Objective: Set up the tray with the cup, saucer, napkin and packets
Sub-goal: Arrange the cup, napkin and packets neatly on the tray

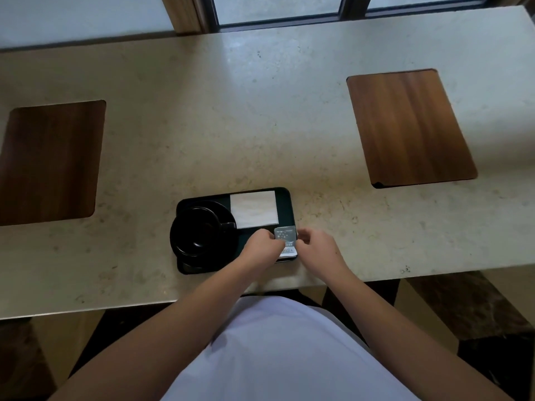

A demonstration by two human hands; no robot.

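Small printed paper packets (286,241) pinched between fingertips of left hand (260,248) and right hand (314,248), over near right corner of black rectangular tray (285,195). Best squared below white folded napkin (254,209), flat, clear of black cup (193,230) on black round saucer (228,217).

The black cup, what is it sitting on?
The black cup sits on a black saucer, and the saucer sits on the dark tray. The cup covers the saucer's middle, so whether anything lies under the cup cannot be seen.
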